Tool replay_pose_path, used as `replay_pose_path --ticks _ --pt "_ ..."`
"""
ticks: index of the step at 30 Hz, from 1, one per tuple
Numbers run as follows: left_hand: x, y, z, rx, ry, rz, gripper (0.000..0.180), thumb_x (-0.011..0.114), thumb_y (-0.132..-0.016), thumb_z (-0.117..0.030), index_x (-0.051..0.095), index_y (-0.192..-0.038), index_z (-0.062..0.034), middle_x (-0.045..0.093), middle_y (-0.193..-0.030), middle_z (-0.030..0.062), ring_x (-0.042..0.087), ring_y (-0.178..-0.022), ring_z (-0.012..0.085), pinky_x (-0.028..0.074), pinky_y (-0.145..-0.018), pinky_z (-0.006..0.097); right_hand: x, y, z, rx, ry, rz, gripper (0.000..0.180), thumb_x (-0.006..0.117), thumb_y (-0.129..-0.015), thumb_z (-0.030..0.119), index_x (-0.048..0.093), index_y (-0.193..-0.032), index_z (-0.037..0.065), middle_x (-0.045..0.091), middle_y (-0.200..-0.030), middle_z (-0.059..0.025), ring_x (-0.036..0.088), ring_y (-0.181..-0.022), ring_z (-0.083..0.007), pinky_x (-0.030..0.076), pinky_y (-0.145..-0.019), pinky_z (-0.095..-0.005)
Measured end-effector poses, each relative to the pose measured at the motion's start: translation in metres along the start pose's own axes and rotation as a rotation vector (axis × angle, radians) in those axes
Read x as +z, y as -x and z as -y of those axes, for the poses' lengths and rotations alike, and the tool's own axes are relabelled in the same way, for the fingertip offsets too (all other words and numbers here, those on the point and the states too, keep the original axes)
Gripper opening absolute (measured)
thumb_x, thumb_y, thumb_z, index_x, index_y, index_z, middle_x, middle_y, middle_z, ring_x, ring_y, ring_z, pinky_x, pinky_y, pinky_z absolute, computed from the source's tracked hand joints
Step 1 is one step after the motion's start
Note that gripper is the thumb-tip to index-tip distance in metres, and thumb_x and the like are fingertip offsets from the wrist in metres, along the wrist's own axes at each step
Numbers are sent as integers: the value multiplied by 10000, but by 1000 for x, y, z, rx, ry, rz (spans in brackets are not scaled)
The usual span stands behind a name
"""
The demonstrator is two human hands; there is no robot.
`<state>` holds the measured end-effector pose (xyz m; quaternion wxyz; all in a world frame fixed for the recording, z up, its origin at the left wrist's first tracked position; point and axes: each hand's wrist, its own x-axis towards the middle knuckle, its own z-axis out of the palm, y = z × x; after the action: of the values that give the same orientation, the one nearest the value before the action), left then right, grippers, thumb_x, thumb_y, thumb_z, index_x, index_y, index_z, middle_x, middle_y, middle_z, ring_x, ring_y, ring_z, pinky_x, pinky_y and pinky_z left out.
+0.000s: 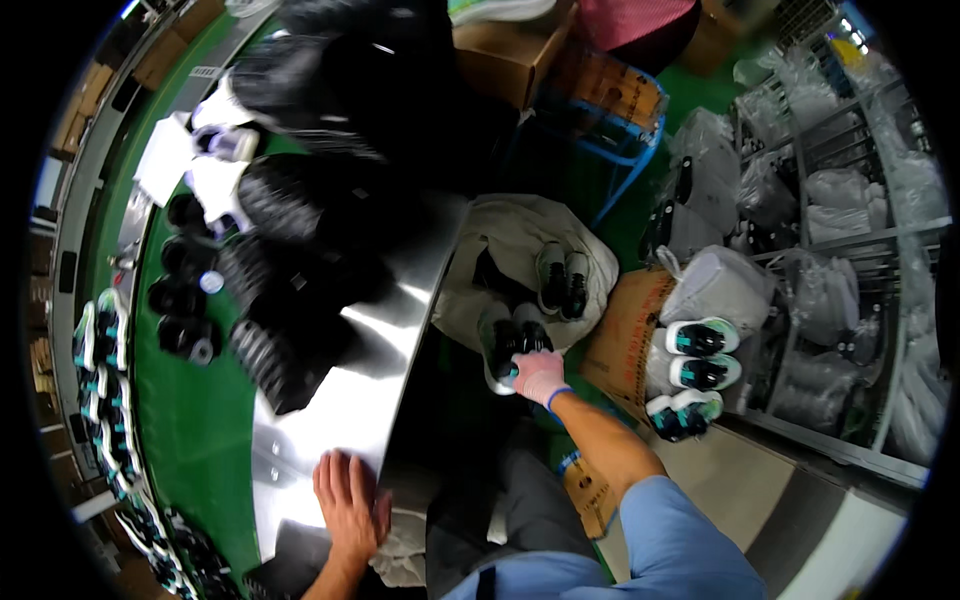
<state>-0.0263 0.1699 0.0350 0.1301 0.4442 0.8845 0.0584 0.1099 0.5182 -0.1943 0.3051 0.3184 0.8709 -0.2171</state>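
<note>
My right hand (541, 378), in a pale pink glove with a blue cuff, is closed on the near end of a pair of dark sneakers (498, 338) with light soles. These are at the near side of a wide-mouthed, off-white sack (490, 220). Another pair of grey and black shoes (551, 276) lies inside the sack. My bare left hand (347, 502) rests palm down on the edge of a shiny metal table (305, 440), fingers stretched out, holding nothing.
Black shoes (275, 365) and dark bundles crowd the table. White and teal sneakers (703, 337) lie on a carton (627, 345) to the right. Beyond stands a metal rack (850, 238) of plastic-wrapped goods. A blue-framed stool (625, 125) stands ahead; a shoe line (108, 400) runs along the left.
</note>
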Motion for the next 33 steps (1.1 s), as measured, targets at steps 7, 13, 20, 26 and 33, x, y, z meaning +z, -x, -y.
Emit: replay_pose_path --ticks 7,13,20,26,33 --pt "36 -2 8 53 -157 -149 763 686 -920 -310 387 -1493 96 380 -1499 389 357 -1400 600 333 -1131 711 -9 -202 -53 123 37 -292 255 682 -857 282 747 -1076 169 745 -1103 -101 679 -1100 -315 529 -891 -474" --pt "41 1 13 72 -63 -68 766 670 -898 -325 410 -1479 100 352 -1528 395 306 -1431 612 292 -1178 687 31 -147 -77 -148 72 7 320 638 -897 268 726 -1062 8 698 -1102 -284 666 -1069 -428 540 -925 -502" --pt "4 26 10 -10 28 53 797 618 -867 -305 386 -1561 10 352 -1601 298 275 -1505 507 220 -1246 608 -143 91 -15 -130 -708 -464 293 749 -917 310 753 -1108 89 759 -1058 -156 740 -1001 -287 563 -907 -390" --pt "-40 14 -5 30 27 46 784 648 -829 -231 418 -1529 36 381 -1575 314 321 -1478 508 267 -1227 582 -473 174 24 -527 -242 -1279 185 717 -906 137 730 -1059 32 739 -1002 -187 713 -905 -366 563 -796 -425" --pt "-131 -94 -123 -78 944 -35 810 847 -821 -337 494 -1475 -15 490 -1481 276 481 -1363 464 418 -1138 522 -557 217 -26 -62 -672 -1344 377 618 -1024 372 714 -1030 7 637 -747 -89 581 -668 -198 462 -625 -376"
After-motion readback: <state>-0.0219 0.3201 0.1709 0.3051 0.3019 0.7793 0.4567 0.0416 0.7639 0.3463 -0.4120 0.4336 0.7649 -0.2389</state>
